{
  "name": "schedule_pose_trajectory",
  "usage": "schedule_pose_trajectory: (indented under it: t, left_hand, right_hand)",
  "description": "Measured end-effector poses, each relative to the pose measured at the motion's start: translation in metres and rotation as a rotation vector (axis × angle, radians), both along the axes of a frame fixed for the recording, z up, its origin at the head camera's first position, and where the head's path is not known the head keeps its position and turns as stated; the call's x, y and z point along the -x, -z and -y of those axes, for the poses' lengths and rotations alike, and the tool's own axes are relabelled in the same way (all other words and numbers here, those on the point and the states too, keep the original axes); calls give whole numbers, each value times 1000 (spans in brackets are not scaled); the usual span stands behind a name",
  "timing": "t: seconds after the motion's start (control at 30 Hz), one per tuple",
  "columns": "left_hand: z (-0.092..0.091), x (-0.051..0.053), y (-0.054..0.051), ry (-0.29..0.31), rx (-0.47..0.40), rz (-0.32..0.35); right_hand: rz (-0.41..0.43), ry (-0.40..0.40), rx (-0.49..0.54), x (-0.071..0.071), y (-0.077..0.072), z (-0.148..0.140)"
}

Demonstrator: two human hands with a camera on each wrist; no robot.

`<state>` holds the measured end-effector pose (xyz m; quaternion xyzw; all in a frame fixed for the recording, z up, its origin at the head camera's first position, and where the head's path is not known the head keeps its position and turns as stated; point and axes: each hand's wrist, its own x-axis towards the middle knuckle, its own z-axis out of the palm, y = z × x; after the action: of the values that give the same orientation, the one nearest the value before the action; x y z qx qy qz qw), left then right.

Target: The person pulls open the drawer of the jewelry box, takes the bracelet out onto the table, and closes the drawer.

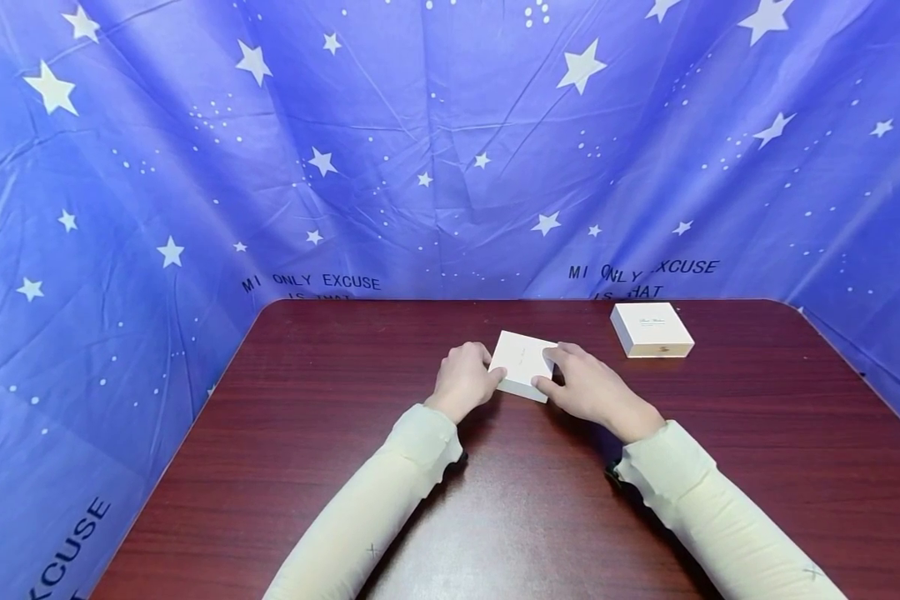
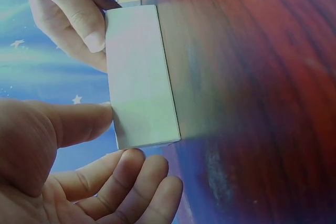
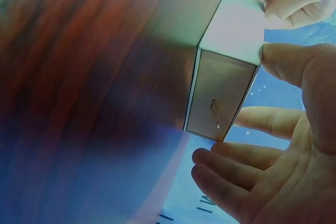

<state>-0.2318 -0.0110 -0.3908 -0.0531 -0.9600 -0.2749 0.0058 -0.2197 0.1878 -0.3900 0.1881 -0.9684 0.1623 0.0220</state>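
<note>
A small white drawer-style gift box (image 1: 521, 358) lies on the table, slightly turned, with faint print on its lid. In the right wrist view, one end of the gift box (image 3: 220, 93) shows a beige panel with a small pull tab. My left hand (image 1: 465, 379) holds its left end, thumb at the near top edge and forefinger against the side. At the right end my right hand (image 1: 588, 387) grips it, thumb on the near top edge and forefinger over the top. The other right fingers (image 3: 231, 171) extend past the box's end.
A second white gift box (image 1: 652, 329) with a beige front and gold tab stands at the back right. The dark red wooden table (image 1: 495, 517) meets a blue star-patterned curtain (image 1: 435, 150) behind and at both sides.
</note>
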Motion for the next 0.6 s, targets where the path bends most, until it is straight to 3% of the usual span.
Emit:
schedule_pose_trajectory:
  t: [0.6]
  left_hand:
    - [4, -3, 3, -26, -56, 18]
  right_hand:
    - [0, 0, 16, -2, 1, 4]
